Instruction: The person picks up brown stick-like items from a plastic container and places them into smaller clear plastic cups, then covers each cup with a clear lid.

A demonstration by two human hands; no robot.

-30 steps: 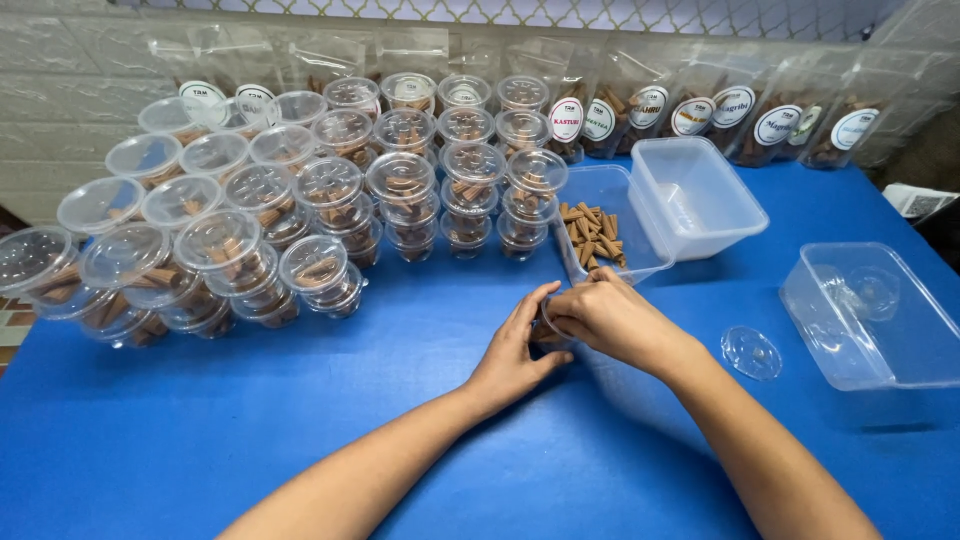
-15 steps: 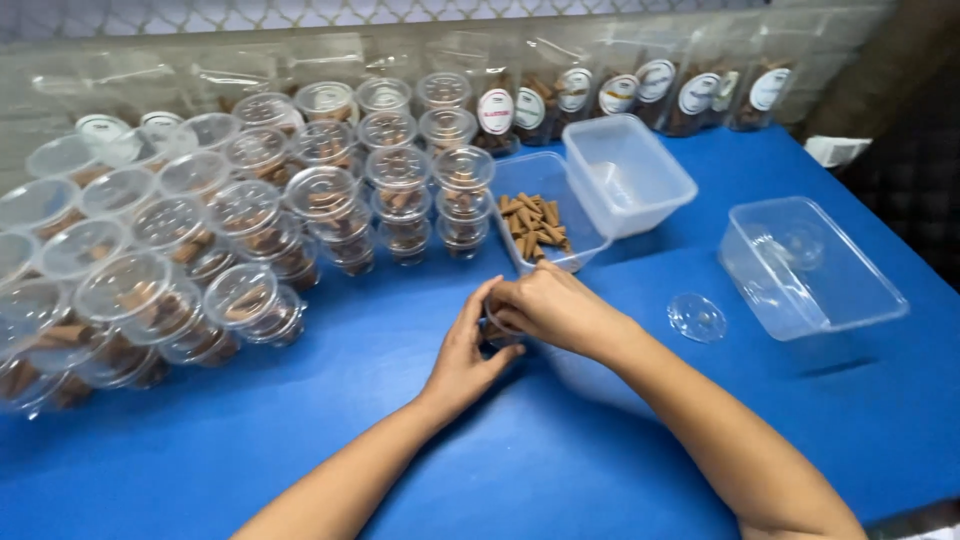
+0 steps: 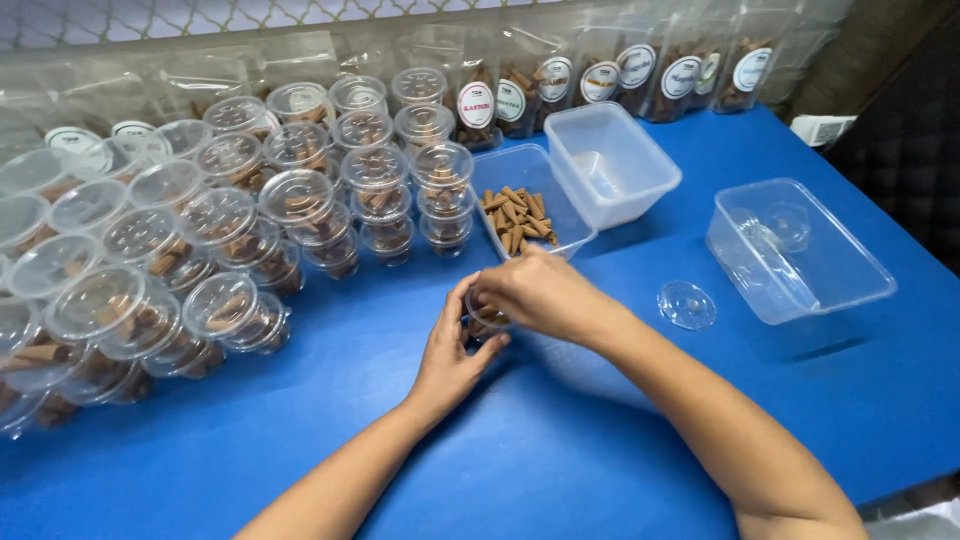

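A small clear round cup with brown cones inside stands on the blue table. My left hand grips it from the near side. My right hand lies over its top, fingers curled on the rim and lid. Just behind my hands a clear rectangular tub holds loose brown cones. A loose clear round lid lies to the right of my right hand.
Several stacked, lidded clear cups of brown cones fill the left and far side. An empty rectangular tub stands behind the cone tub. Another empty tub sits at right. Labelled bags line the back wall.
Both hands stay on the small cup. The view has shifted to the right, so the stacks of cups sit further left in frame.
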